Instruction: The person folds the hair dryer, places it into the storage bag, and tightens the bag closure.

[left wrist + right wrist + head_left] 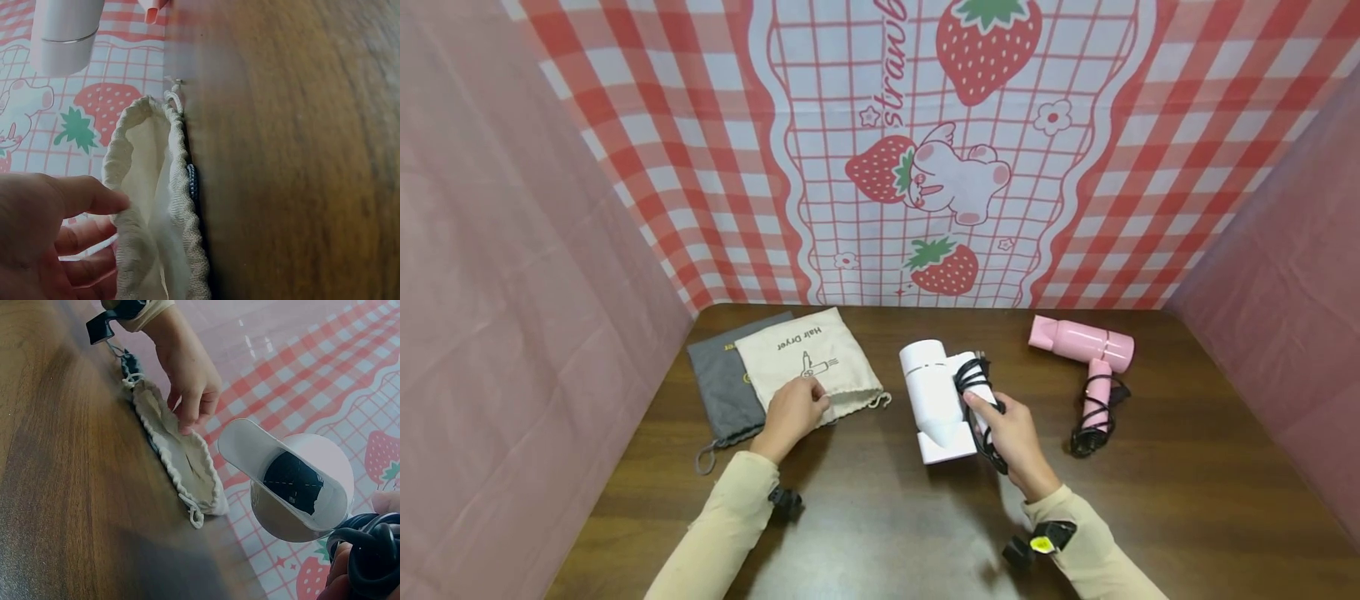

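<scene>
My left hand [793, 410] pinches the upper rim of a cream drawstring bag [790, 346] printed "Hair Dryer". The bag's mouth gapes toward me, as the left wrist view shows, with its inside visible. In my right hand [1011, 433] is a white hair dryer [931, 392], gripped by its folded handle with the black cord [375, 550] wound round it. The dryer is held to the right of the bag, apart from it, and its flat nozzle [240, 447] points toward me. Part of the handle is hidden by my fingers and the cord.
A grey drawstring bag [722, 396] lies partly under the cream one. At the right of the wooden table [880, 517] lies a pink hair dryer [1078, 343] with its cord wrapped round the handle. A checked strawberry cloth [730, 167] hangs behind; pink cloth walls [512, 292] flank the table.
</scene>
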{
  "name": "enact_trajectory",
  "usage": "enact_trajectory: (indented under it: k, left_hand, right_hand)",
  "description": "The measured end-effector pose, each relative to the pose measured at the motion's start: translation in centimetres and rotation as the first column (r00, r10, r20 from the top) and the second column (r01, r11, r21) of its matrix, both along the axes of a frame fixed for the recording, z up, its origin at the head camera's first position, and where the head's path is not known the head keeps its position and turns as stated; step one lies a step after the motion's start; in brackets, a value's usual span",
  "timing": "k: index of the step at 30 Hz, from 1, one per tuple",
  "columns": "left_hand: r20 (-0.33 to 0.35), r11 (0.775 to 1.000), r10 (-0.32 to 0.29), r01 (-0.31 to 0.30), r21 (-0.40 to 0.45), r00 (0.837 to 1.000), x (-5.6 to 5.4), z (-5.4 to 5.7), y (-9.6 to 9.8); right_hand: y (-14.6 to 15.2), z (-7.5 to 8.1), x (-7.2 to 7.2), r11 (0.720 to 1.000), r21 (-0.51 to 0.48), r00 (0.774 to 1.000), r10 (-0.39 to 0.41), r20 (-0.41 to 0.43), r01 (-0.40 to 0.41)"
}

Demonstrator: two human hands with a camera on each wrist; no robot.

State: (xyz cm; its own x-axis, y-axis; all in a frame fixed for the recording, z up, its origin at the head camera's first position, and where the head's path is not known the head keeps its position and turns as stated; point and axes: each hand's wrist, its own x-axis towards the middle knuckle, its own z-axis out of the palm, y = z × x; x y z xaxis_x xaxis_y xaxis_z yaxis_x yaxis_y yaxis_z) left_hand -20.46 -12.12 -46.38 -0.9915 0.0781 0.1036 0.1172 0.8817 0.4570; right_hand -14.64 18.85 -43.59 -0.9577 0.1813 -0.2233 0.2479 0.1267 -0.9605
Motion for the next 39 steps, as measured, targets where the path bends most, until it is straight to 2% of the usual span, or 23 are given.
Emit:
enact_trajectory:
  k: [6, 12, 19, 27, 33, 39]
  left_hand:
    - [-0.025, 0.996, 0.035, -0.033, 0.079, 0.999, -0.5, 0.3, 0.2]
    - [-0.063, 0.981, 0.073, -0.060, 0.186, 0.995, -0.7, 0.7, 0.7]
    - [-0.093, 0.961, 0.084, -0.056, 0.270, 0.992, -1.0, 1.3, 1.8]
    - [-0.085, 0.917, 0.103, -0.062, 0.394, 0.991, -1.7, 2.4, 3.6]
    - [-0.087, 0.898, 0.109, -0.061, 0.436, 0.990, -1.9, 2.9, 4.9]
    - [-0.101, 0.889, 0.088, -0.032, 0.457, 0.991, -1.6, 3.6, 5.9]
  right_hand:
    - [0.0, -0.2, 0.0, 1.000, 0.000, 1.000, 0.007, 0.010, -0.007]
    - [-0.3, -0.4, -0.1, 0.999, 0.035, 0.999, 0.035, 0.017, -0.035]
    - [-1.0, -0.7, 0.0, 0.996, 0.054, 0.997, 0.076, 0.009, -0.076]
    - [-1.9, -1.3, 0.0, 0.994, 0.051, 0.995, 0.098, -0.001, -0.098]
    - [-2.6, -1.5, 0.2, 0.992, 0.050, 0.993, 0.119, -0.012, -0.118]
    - [-3.3, -1.9, 0.4, 0.992, 0.048, 0.993, 0.119, 0.003, -0.119]
